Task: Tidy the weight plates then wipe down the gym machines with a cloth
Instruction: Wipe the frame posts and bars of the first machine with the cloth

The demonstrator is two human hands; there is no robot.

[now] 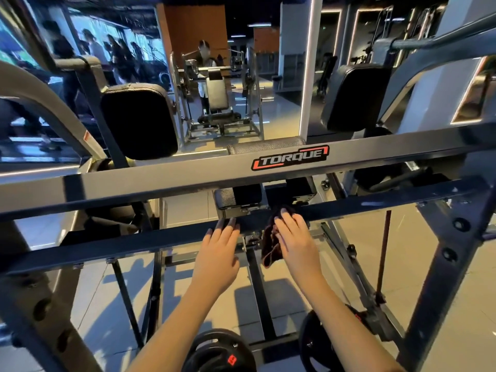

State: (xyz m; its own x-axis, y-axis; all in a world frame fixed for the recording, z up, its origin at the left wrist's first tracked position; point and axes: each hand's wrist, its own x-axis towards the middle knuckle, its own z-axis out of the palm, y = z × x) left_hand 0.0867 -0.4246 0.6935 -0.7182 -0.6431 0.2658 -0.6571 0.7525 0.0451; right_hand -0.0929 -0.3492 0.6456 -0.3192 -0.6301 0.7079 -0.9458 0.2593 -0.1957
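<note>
L hand [218, 253] is lying flat on the lower bar [134, 242], fingers straight and slightly spread, gripping nothing. R hand [294, 237] is pressing the cloth [271, 245] against the same bar, just right of L hand. Its fingers are lying straight over the cloth, not curling round it. Cloth is dark red, bunching under the fingertips on top of the bar, w/ the rest hanging below the bar beside the palm. Hands are sitting near each other, not touching.

Upper bar [161, 183], w/ a TORQUE label, is running across beyond the lower bar. Two black pads are standing past it, one L [139, 122], one R [354, 98].

Two black plates are sitting low under the forearms: one [217, 350] below L forearm, one [314, 342] by R forearm, partly hidden by it. What they are resting on: cannot tell.

Mirror [268, 103] ahead is reflecting a machine and a standing person.
</note>
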